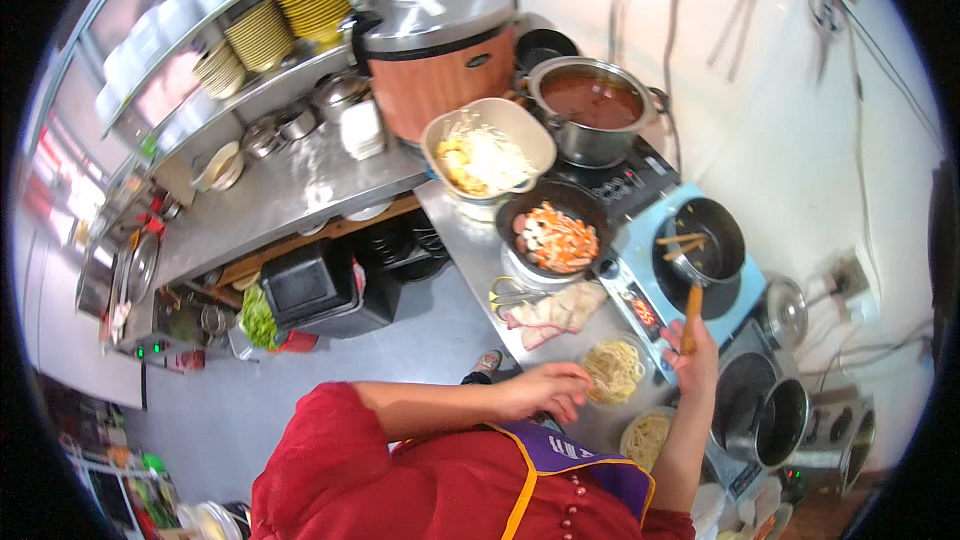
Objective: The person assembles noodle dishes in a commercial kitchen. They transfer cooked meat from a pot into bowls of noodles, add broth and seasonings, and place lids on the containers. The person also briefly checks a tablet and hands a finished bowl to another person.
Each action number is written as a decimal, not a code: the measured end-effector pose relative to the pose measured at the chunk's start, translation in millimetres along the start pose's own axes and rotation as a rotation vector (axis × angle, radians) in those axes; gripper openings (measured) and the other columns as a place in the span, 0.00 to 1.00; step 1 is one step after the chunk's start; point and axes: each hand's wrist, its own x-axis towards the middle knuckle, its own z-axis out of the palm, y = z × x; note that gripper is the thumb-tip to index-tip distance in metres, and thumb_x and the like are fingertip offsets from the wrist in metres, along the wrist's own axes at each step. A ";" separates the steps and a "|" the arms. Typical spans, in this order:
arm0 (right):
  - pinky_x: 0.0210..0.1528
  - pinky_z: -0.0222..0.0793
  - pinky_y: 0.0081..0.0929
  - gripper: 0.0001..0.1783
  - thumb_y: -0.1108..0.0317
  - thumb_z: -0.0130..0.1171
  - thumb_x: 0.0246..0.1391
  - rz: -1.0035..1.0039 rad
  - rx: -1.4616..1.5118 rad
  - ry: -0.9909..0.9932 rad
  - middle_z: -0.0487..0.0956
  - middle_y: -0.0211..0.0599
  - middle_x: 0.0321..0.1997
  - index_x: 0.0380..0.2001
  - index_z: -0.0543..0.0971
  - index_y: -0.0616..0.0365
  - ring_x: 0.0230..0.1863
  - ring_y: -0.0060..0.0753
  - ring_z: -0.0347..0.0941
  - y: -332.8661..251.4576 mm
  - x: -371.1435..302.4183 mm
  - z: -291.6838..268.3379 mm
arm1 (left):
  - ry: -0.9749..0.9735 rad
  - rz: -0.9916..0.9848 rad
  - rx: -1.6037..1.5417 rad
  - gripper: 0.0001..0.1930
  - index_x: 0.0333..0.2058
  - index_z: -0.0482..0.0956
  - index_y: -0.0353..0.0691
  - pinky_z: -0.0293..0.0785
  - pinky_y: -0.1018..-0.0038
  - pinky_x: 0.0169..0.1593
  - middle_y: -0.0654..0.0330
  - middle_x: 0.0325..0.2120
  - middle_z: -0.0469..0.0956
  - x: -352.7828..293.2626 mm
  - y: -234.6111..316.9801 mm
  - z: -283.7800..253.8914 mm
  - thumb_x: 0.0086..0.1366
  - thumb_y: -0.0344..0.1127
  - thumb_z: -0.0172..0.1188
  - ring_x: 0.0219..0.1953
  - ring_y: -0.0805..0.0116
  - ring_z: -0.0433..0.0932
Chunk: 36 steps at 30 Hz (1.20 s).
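My right hand (692, 350) is round the wooden handle (692, 315) of a small dark saucepan (722, 230), its fingers only loosely bent. The pan rests on a blue induction cooker (640, 265), with wooden chopsticks (683, 240) lying inside it. My left hand (548, 390) hovers in front of my body, loosely curled with fingers apart and nothing visible in it. Just beside its fingertips stands a bowl of noodles (613, 372). Further off, a dark pan (515, 202) holds orange and white sticks and sliced pieces.
Behind are a beige tub (535, 125) of pale strands and yellow pieces, a pot of red-brown soup (592, 100) and a large cooker (440, 70). A cloth (560, 315) and scissors (512, 293) lie near the counter edge. More pots (780, 425) stand at right.
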 end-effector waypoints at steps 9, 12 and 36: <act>0.10 0.44 0.11 0.18 0.70 0.54 0.58 -0.111 0.028 0.009 0.68 0.27 0.23 0.51 0.69 0.60 0.11 0.12 0.52 -53.3 -49.6 66.0 | 0.221 0.251 -0.156 0.11 0.45 0.72 0.41 0.78 0.80 0.31 0.65 0.30 0.75 -87.8 10.9 -91.0 0.70 0.40 0.51 0.29 0.74 0.79; 0.07 0.41 0.12 0.23 0.67 0.55 0.56 -0.160 -0.173 -0.145 0.66 0.26 0.22 0.54 0.67 0.62 0.08 0.11 0.50 -89.5 -102.4 134.3 | 0.107 0.201 -0.082 0.12 0.44 0.72 0.42 0.76 0.82 0.30 0.66 0.29 0.74 -106.0 22.8 -123.8 0.69 0.42 0.52 0.28 0.75 0.78; 0.12 0.43 0.19 0.11 0.68 0.58 0.55 0.693 0.054 -0.879 0.67 0.27 0.20 0.33 0.64 0.51 0.10 0.16 0.52 418.2 80.2 691.2 | 0.878 0.057 -0.030 0.23 0.56 0.70 0.45 0.73 0.77 0.40 0.58 0.45 0.77 -379.4 19.7 -368.9 0.66 0.48 0.55 0.41 0.70 0.76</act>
